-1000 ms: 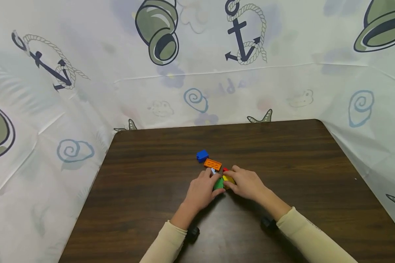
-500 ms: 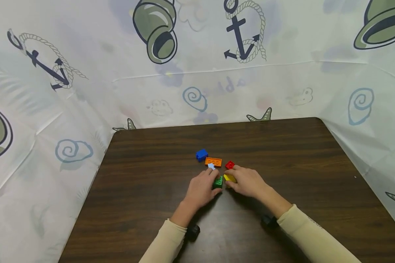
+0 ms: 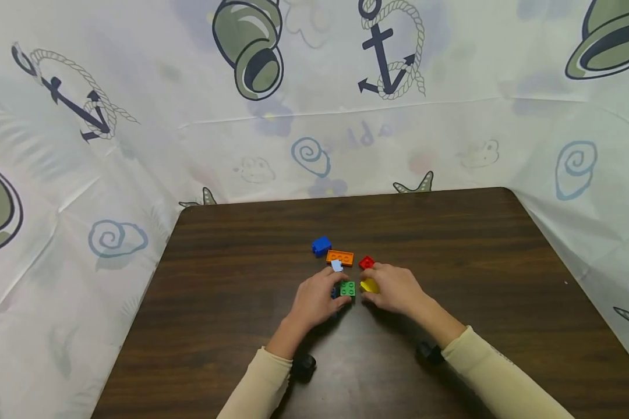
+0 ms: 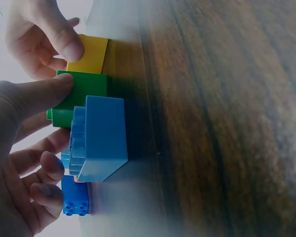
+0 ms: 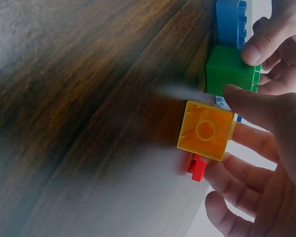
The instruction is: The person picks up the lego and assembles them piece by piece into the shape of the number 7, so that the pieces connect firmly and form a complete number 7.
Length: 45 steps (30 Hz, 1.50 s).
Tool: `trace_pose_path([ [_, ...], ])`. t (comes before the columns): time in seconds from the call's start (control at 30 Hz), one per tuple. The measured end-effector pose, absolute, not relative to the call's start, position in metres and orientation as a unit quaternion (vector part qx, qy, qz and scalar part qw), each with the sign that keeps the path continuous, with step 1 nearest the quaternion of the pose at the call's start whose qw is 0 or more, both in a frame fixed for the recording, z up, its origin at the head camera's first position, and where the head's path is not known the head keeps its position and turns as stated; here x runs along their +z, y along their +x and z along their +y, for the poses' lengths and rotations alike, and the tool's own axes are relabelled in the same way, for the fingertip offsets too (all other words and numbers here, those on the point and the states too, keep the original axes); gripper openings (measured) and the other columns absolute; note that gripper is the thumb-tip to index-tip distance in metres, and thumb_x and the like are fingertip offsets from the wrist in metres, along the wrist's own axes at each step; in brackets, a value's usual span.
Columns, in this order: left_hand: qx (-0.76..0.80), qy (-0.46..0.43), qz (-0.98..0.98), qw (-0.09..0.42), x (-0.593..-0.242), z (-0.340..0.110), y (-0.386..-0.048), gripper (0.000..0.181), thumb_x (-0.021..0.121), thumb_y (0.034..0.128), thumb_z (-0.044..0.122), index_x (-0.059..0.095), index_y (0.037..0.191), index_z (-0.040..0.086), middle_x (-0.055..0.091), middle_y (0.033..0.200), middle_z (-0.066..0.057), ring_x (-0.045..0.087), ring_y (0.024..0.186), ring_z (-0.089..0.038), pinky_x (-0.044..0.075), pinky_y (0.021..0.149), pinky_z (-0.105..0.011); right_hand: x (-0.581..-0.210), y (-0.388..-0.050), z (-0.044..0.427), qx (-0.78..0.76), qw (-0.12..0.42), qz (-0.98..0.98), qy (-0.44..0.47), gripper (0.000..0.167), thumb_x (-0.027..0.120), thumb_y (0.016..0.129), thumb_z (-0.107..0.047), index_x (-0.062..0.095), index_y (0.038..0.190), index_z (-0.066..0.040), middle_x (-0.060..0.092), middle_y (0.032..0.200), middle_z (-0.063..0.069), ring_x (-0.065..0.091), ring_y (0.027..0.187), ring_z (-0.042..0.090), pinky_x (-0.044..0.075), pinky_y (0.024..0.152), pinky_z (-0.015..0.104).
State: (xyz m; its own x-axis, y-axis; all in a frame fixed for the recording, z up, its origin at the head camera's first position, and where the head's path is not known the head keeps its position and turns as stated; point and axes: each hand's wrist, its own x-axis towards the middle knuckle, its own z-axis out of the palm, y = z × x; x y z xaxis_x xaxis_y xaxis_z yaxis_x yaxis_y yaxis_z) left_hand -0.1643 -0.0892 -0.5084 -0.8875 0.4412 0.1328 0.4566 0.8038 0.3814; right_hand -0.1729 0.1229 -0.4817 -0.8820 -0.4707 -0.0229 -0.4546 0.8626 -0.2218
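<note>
In the head view my left hand point(image 3: 314, 298) pinches a green toy building block point(image 3: 347, 288), its studs facing up. The left wrist view shows the thumb on the block's near face. A blue block point(image 4: 106, 136) stands against the green one on the left hand's side. My right hand point(image 3: 393, 287) holds a yellow block point(image 3: 369, 286) between thumb and fingers, just right of the green block. Its hollow underside faces the right wrist camera. A red block point(image 3: 366, 263) lies just beyond the right fingertips, and a pale blue block point(image 3: 336, 265) beyond the left ones.
Farther back on the dark wooden table point(image 3: 230, 302) lie an orange block point(image 3: 340, 258) and another blue block point(image 3: 321, 246), close together. A white patterned cloth point(image 3: 346, 134) hangs behind the table and along its sides.
The green block has turned so that its studs show on top. My left hand has shifted slightly left. The red and pale blue blocks, partly covered earlier, show more fully.
</note>
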Motion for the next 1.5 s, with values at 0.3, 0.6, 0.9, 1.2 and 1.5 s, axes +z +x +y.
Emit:
trace_pose_path([
  [0.3, -0.209, -0.231, -0.95, 0.0, -0.509, -0.088, -0.168, 0.041, 0.08, 0.0818, 0.039, 0.068, 0.118, 0.025, 0.062, 0.105, 0.004, 0.057, 0.081, -0.01, 0.051, 0.07, -0.033, -0.47, -0.177, 0.124, -0.184, -0.018, 0.955, -0.231, 0.035, 0.077, 0.084, -0.029, 0.068, 0.115, -0.014, 0.065, 0.1, 0.001, 0.055, 0.07, 0.016, 0.052, 0.063, 0.035],
  [0.6, -0.224, -0.218, -0.95, -0.013, -0.504, -0.092, -0.172, 0.046, 0.081, 0.0804, 0.042, 0.07, 0.119, 0.02, 0.064, 0.109, 0.005, 0.06, 0.088, -0.011, 0.053, 0.076, -0.036, -0.459, -0.175, 0.119, -0.302, 0.006, 0.908, -0.289, 0.045, 0.075, 0.088, -0.018, 0.062, 0.129, -0.007, 0.059, 0.113, 0.001, 0.061, 0.094, 0.02, 0.053, 0.082, 0.036],
  [0.9, -0.235, -0.216, -0.948, -0.012, -0.506, -0.093, -0.172, 0.04, 0.082, 0.0778, 0.043, 0.072, 0.107, 0.019, 0.061, 0.092, 0.007, 0.055, 0.075, -0.009, 0.047, 0.063, -0.029, -0.468, -0.172, 0.114, -0.306, 0.027, 0.893, -0.329, 0.044, 0.075, 0.088, -0.016, 0.061, 0.129, -0.009, 0.062, 0.117, 0.003, 0.062, 0.098, 0.023, 0.052, 0.087, 0.039],
  [1.2, -0.249, -0.209, -0.946, -0.015, -0.51, -0.092, -0.174, 0.04, 0.083, 0.077, 0.044, 0.072, 0.106, 0.019, 0.062, 0.093, 0.009, 0.057, 0.077, -0.01, 0.048, 0.065, -0.03, -0.469, -0.17, 0.113, -0.287, 0.025, 0.902, -0.321, 0.046, 0.077, 0.087, -0.017, 0.06, 0.13, -0.01, 0.064, 0.12, 0.004, 0.063, 0.103, 0.021, 0.051, 0.091, 0.043],
  [1.5, -0.238, -0.203, -0.95, -0.005, -0.512, -0.09, -0.175, 0.043, 0.085, 0.0738, 0.043, 0.072, 0.108, 0.021, 0.063, 0.095, 0.009, 0.06, 0.08, -0.012, 0.05, 0.067, -0.034, -0.469, -0.169, 0.11, -0.27, 0.009, 0.906, -0.325, 0.043, 0.081, 0.083, -0.018, 0.066, 0.123, -0.013, 0.067, 0.115, 0.002, 0.064, 0.101, 0.02, 0.052, 0.089, 0.042],
])
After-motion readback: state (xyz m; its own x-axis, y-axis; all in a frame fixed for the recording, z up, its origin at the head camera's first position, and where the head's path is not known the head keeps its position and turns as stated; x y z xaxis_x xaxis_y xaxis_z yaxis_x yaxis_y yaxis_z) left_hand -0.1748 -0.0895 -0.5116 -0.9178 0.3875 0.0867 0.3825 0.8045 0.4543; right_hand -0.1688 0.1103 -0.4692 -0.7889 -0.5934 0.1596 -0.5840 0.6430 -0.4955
